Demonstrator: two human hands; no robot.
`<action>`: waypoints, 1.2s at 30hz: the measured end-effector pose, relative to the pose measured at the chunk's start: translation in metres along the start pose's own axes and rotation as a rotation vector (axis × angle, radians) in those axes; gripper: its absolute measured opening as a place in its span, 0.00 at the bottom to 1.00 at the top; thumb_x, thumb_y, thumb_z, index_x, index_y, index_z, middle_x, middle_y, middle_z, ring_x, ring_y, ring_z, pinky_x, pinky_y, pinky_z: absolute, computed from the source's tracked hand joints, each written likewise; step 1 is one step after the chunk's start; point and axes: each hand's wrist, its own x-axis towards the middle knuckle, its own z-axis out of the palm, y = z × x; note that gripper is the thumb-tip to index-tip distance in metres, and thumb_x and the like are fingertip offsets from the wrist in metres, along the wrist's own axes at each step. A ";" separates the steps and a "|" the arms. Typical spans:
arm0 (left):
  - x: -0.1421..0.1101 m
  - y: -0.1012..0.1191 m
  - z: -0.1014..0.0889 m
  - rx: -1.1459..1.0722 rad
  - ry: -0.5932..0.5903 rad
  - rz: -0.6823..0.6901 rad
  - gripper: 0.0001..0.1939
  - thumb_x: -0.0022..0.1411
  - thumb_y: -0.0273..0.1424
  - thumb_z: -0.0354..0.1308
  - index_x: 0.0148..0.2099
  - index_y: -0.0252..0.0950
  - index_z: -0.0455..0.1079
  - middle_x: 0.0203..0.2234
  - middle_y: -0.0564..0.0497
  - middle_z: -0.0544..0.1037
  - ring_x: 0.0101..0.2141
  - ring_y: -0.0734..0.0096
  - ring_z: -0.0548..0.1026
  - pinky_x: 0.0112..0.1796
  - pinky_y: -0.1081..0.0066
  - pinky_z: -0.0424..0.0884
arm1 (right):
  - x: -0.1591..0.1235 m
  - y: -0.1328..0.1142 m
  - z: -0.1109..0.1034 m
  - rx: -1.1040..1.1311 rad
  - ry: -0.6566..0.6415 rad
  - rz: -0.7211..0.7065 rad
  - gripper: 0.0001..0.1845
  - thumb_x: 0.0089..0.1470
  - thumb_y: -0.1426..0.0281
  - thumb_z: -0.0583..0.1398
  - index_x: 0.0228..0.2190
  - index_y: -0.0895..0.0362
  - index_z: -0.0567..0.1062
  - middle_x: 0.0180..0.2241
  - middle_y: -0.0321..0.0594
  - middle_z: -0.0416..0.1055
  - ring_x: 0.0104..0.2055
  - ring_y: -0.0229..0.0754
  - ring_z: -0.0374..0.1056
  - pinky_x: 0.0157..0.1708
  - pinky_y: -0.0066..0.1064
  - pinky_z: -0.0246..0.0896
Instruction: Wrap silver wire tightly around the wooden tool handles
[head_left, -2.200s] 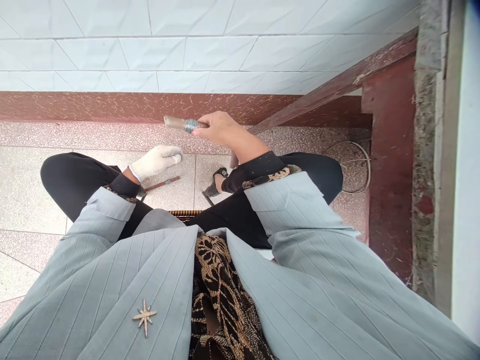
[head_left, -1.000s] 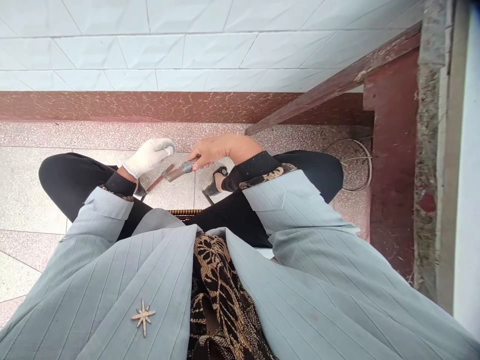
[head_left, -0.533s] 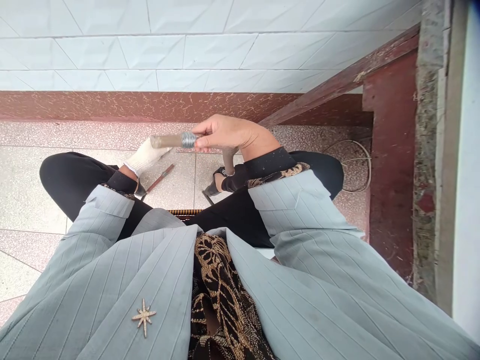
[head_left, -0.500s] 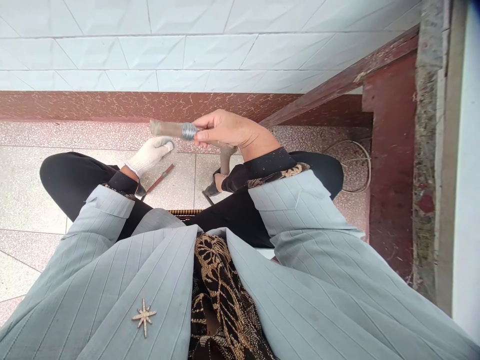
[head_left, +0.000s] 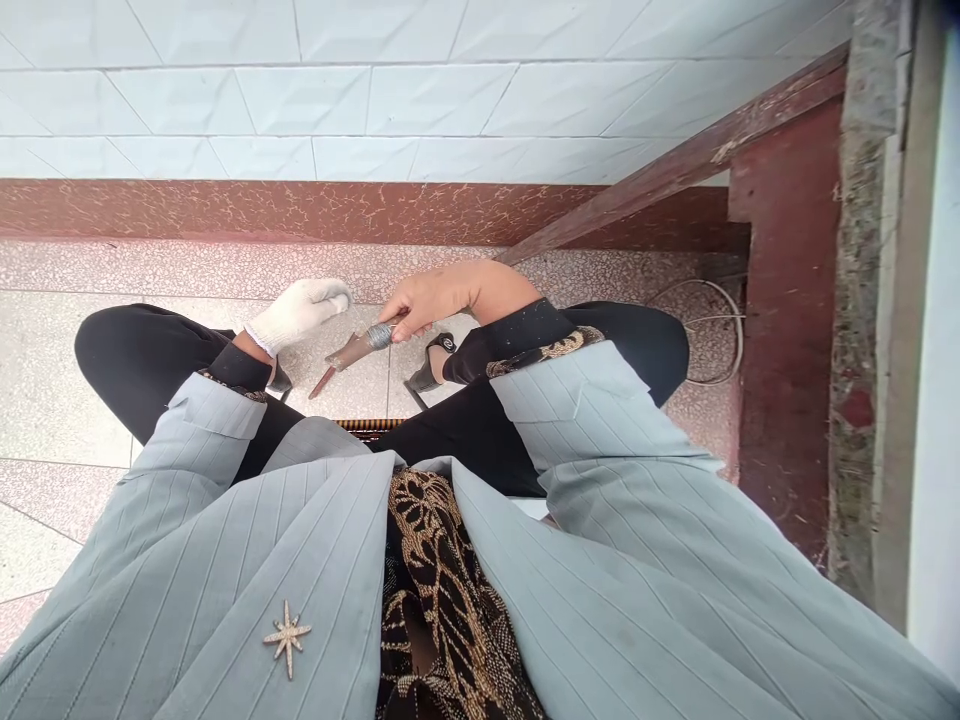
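My left hand (head_left: 296, 312), in a white knitted glove, hovers above the floor with its fingers pressed together; whatever may be between the fingertips is too small to make out. Bare and closed, my right hand (head_left: 442, 292) grips a wooden tool handle (head_left: 354, 351) bound with silvery wire. The handle slants down to the left, and its other end is hidden by the hand. Below its tip, a thin reddish-brown stick (head_left: 321, 386) shows on the floor, partly covered by the handle.
My shoes (head_left: 426, 370) and bent knees flank the work area. A tiled wall (head_left: 420, 100) with a red-brown base rises ahead. At the right stand a slanted wooden bar (head_left: 660, 170) and a dark red board (head_left: 784, 350), with a coiled pale cable (head_left: 739, 345) beside them.
My right hand has lowered, turning the wire-bound handle from level to slanting down-left over the stick. My left hand has barely moved.
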 end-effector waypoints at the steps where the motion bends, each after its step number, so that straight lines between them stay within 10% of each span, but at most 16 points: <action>1: 0.001 -0.002 0.000 -0.037 0.013 -0.006 0.09 0.64 0.33 0.54 0.35 0.34 0.72 0.26 0.53 0.70 0.30 0.71 0.67 0.37 0.68 0.66 | -0.003 -0.001 0.000 0.055 0.026 -0.079 0.07 0.60 0.68 0.64 0.37 0.60 0.80 0.24 0.33 0.67 0.28 0.36 0.62 0.33 0.32 0.56; 8: 0.004 -0.007 0.008 -0.171 0.098 -0.001 0.11 0.68 0.33 0.51 0.39 0.35 0.73 0.24 0.54 0.68 0.26 0.74 0.64 0.31 0.71 0.64 | -0.014 0.004 0.000 0.715 0.916 -0.454 0.17 0.56 0.53 0.67 0.35 0.53 0.73 0.34 0.40 0.72 0.32 0.40 0.64 0.36 0.36 0.64; 13: -0.002 0.005 0.012 -0.033 -0.097 0.035 0.12 0.65 0.33 0.52 0.41 0.35 0.76 0.28 0.54 0.74 0.30 0.73 0.68 0.36 0.70 0.66 | 0.003 0.016 -0.006 0.641 1.070 -0.163 0.16 0.61 0.51 0.60 0.37 0.51 0.68 0.40 0.46 0.73 0.38 0.46 0.67 0.38 0.38 0.67; 21: -0.007 0.009 0.004 0.022 -0.146 0.088 0.12 0.66 0.35 0.53 0.38 0.35 0.76 0.27 0.54 0.75 0.31 0.72 0.70 0.38 0.70 0.66 | 0.014 0.017 -0.005 -0.097 0.844 0.314 0.13 0.60 0.63 0.63 0.43 0.58 0.80 0.35 0.45 0.73 0.39 0.48 0.67 0.38 0.38 0.57; 29: -0.005 0.007 -0.009 0.055 0.115 -0.005 0.09 0.62 0.30 0.53 0.35 0.36 0.74 0.26 0.52 0.74 0.32 0.70 0.71 0.38 0.68 0.66 | 0.015 0.014 0.002 -0.166 0.230 0.127 0.09 0.58 0.65 0.64 0.38 0.54 0.84 0.26 0.37 0.71 0.32 0.43 0.65 0.35 0.36 0.53; 36: 0.002 0.001 -0.004 -0.010 0.150 -0.072 0.09 0.63 0.30 0.52 0.35 0.36 0.73 0.24 0.54 0.71 0.28 0.72 0.67 0.34 0.69 0.64 | -0.002 0.001 0.000 0.029 0.075 -0.113 0.17 0.57 0.60 0.67 0.45 0.55 0.84 0.27 0.33 0.74 0.32 0.39 0.66 0.35 0.31 0.57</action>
